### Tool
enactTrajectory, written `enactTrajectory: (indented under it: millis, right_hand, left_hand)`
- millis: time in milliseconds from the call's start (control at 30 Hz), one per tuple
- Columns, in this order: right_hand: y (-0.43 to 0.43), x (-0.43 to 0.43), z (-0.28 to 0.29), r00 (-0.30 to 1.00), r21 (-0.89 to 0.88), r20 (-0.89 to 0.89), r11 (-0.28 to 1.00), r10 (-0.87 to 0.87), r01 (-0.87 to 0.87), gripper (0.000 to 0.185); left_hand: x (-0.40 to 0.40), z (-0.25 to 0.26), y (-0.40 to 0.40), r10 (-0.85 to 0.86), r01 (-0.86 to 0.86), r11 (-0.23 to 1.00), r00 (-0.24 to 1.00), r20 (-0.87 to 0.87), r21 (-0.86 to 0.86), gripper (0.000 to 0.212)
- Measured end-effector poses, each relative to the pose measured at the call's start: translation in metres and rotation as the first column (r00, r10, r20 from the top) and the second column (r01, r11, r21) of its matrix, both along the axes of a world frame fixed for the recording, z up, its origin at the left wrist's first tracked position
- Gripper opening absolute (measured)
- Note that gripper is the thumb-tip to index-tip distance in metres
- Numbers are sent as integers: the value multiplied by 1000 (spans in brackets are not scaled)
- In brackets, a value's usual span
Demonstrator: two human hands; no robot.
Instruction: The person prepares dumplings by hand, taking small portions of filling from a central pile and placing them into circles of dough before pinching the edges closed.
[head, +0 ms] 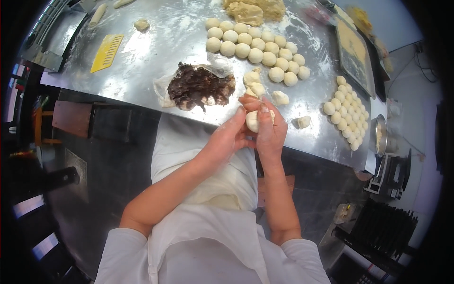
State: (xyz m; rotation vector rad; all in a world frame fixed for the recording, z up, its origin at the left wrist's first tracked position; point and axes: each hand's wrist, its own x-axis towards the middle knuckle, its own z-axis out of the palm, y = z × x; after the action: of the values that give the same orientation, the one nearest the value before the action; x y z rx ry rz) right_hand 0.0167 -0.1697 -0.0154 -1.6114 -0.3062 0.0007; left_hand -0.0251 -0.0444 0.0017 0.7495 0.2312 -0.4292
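Observation:
Both my left hand [227, 136] and my right hand [271, 131] are closed around a pale dough ball [253, 121], held at the near edge of a steel table. Just beyond my fingers lie small dough lumps [254, 85], and single dough pieces [280, 98] rest to the right. A dark, sticky paste [200, 87] sits on clear plastic film to the left of my hands. Rows of round dough balls [255, 55] stand farther back, and a second group of balls [342, 113] is at the right. The inside of the held ball is hidden.
A yellow slotted scraper [107, 53] and a small dough lump [141, 25] lie on the floured table [142, 71] at left. A large dough mass [255, 10] is at the back. At right are a tray [354, 53] of pale crumbs and a metal bowl [380, 135].

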Motion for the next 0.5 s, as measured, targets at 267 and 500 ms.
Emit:
enactTrajectory:
  millis: [267, 500]
  right_hand:
    - [-14, -8, 33, 868, 254, -368, 934, 334, -251, 53]
    - [6, -13, 12, 976, 67, -219, 997, -11, 27, 35]
  left_hand:
    - [-5, -20, 6, -62, 55, 990, 997, 52, 126, 48]
    - [-8, -11, 6, -4, -7, 994, 995, 99, 112, 47]
